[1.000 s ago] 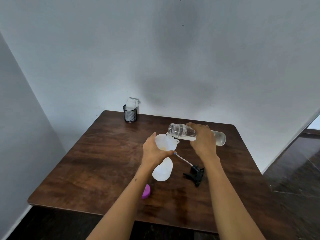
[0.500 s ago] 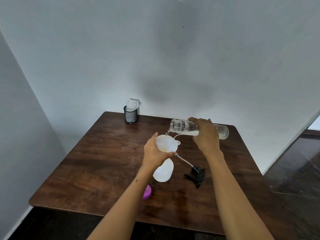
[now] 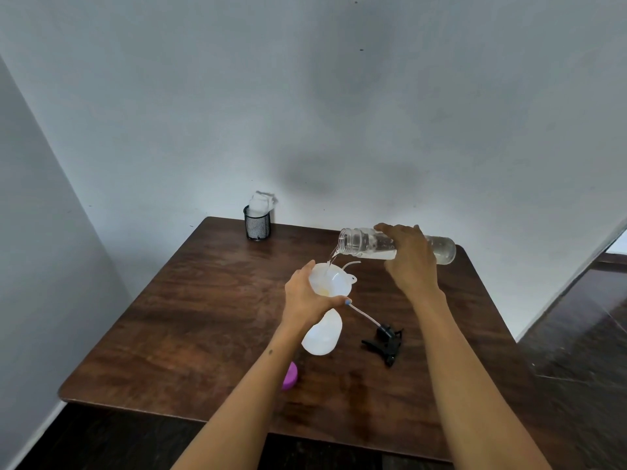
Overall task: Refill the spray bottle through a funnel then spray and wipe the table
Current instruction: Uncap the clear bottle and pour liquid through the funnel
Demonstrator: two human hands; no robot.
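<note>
Since the earlier frame the clear bottle (image 3: 373, 244) had tipped further in the grasping right hand (image 3: 409, 259), water running into the white funnel (image 3: 330, 279) that the left hand (image 3: 305, 296) gripped atop the spray bottle (image 3: 322, 334) on the worktop (image 3: 186, 317), beside the black spray head (image 3: 385, 344), purple cap (image 3: 290, 376) and mesh cup (image 3: 257, 225), no labels readable.

Soft, even daylight fills the scene, moderately bright, with no hard highlights. A diffuse grey shadow smudges the pale blue-white wall (image 3: 339, 113) above the dark brown wooden table (image 3: 203, 317), whose polished top carries a faint sheen. The glossy dark floor (image 3: 583, 334) at right reflects a brighter opening. Wide-angle distortion bends the wall edges, and fine detail is slightly soft.
</note>
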